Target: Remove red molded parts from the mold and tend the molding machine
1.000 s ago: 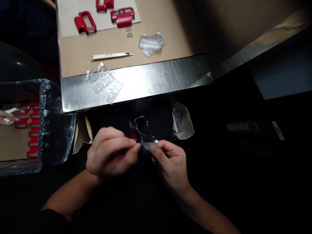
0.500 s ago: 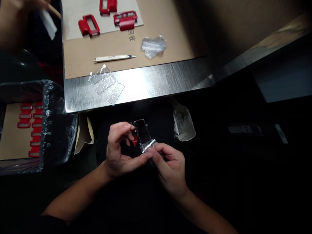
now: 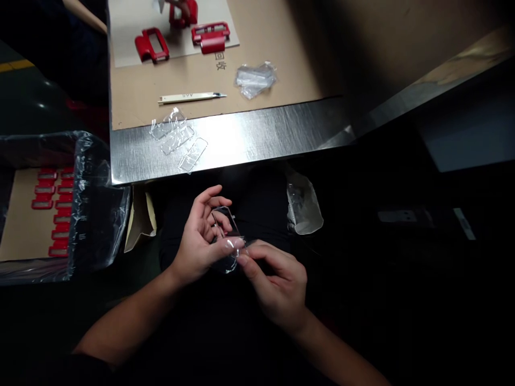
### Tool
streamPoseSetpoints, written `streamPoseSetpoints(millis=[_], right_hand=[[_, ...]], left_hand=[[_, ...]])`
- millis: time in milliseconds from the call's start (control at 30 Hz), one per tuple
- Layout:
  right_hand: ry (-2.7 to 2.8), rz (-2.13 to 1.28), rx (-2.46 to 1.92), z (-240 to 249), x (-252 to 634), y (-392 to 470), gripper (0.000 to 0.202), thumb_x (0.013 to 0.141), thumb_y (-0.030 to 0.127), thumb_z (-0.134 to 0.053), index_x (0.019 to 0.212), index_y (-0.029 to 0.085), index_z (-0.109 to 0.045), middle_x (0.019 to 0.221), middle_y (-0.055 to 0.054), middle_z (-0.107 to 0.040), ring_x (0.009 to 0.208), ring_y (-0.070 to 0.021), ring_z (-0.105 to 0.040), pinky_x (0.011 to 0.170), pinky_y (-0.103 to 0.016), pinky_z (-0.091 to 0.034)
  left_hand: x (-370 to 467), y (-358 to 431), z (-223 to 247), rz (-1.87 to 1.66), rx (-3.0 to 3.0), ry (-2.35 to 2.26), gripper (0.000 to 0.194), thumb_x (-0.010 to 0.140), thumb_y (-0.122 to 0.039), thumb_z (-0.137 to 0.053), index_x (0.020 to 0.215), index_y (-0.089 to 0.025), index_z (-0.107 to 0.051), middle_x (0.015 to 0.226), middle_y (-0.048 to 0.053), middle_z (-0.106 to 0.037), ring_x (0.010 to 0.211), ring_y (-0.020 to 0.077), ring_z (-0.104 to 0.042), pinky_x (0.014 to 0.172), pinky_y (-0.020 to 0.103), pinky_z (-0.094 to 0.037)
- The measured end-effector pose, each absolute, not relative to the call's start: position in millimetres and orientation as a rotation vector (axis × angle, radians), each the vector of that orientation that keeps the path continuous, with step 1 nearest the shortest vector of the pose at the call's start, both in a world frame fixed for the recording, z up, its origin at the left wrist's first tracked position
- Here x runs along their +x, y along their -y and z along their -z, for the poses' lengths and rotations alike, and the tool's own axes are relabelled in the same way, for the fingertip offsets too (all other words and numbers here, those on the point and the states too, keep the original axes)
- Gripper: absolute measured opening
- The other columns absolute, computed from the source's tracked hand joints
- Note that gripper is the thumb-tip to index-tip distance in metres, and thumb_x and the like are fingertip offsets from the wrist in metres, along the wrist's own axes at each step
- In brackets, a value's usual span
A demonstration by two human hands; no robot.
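Over my lap, my left hand (image 3: 201, 233) holds a clear rectangular plastic window (image 3: 228, 217) with small side tabs. Its thumb lies across the lower part while the other fingers curl behind. My right hand (image 3: 277, 276) has thumb and forefinger pinched at the near end of the window, on the edge of a thin clear film (image 3: 230, 264). That film hangs below my left thumb, and how far it is attached cannot be made out. Similar clear pieces (image 3: 193, 154) lie overlapping on the metal table edge (image 3: 257, 136) ahead.
On the cardboard-covered table lie a pen-like cutter (image 3: 191, 97), a crumpled clear bag (image 3: 255, 79) and red plastic frames (image 3: 152, 45). A co-worker's hand (image 3: 183, 7) touches one frame. A lined box (image 3: 24, 214) with red frames stands left; a translucent bag (image 3: 304, 206) hangs right.
The window and film have shifted down and left, and the film now hangs below my left thumb. My left fingers have lifted. The co-worker's hand has moved from the left onto a red frame.
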State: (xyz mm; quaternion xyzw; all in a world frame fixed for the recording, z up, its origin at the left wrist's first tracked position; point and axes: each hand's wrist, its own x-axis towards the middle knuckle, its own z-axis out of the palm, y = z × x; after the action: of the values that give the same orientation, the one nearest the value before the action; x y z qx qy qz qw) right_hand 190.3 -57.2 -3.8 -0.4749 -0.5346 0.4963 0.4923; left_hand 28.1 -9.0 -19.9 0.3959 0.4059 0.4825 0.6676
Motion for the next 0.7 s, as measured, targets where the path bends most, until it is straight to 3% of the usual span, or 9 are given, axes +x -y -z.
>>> streamPoseSetpoints(millis=[333,500,600,700], right_hand=[[1.34,-1.224,-1.132,4.2,196.1,59.1,0.014,0.093,0.008,-0.069,0.093,0.022,-0.074,0.082,-0.001,-0.072,0.071,-0.0147,-0.066,0.065,-0.027,-0.051],[1.278,-1.306,-1.195,1.1,202.2,58.9,0.012,0.095,0.016,-0.069,0.085,0.021,-0.074,0.071,0.001,-0.067,0.062,-0.0117,-0.06,0.058,-0.024,-0.045],[1.157,-1.374,-1.256,2.4,203.8,57.2,0.016,0.096,0.021,-0.07,0.08,0.02,-0.072,0.069,0.001,-0.063,0.061,-0.0107,-0.056,0.056,-0.022,-0.043],[1.034,-1.485,-1.262,5.0,204.1,54.2,0.02,0.096,0.025,-0.07,0.077,0.019,-0.071,0.066,0.002,-0.06,0.057,-0.0089,-0.05,0.052,-0.021,-0.039]], left_hand=[[22.3,-13.5,16.8,-1.216,0.618,-0.93,0.078,0.075,-0.018,-0.088,0.142,-0.029,-0.051,0.126,0.006,-0.055,0.079,0.0076,-0.057,0.055,0.014,-0.048],[15.5,-17.8,22.5,-1.284,0.532,-1.067,0.045,0.086,-0.027,-0.079,0.128,-0.024,-0.062,0.115,0.005,-0.059,0.073,0.0057,-0.055,0.052,0.013,-0.041],[7.3,-7.8,23.6,-1.581,1.052,-1.278,0.031,0.09,-0.029,-0.074,0.12,-0.025,-0.068,0.111,0.005,-0.061,0.077,0.0107,-0.057,0.057,0.019,-0.046],[1.0,9.7,25.7,-1.599,1.994,-1.258,0.036,0.097,-0.052,-0.06,0.121,-0.028,-0.074,0.127,0.01,-0.059,0.107,0.0251,-0.06,0.086,0.038,-0.056]])
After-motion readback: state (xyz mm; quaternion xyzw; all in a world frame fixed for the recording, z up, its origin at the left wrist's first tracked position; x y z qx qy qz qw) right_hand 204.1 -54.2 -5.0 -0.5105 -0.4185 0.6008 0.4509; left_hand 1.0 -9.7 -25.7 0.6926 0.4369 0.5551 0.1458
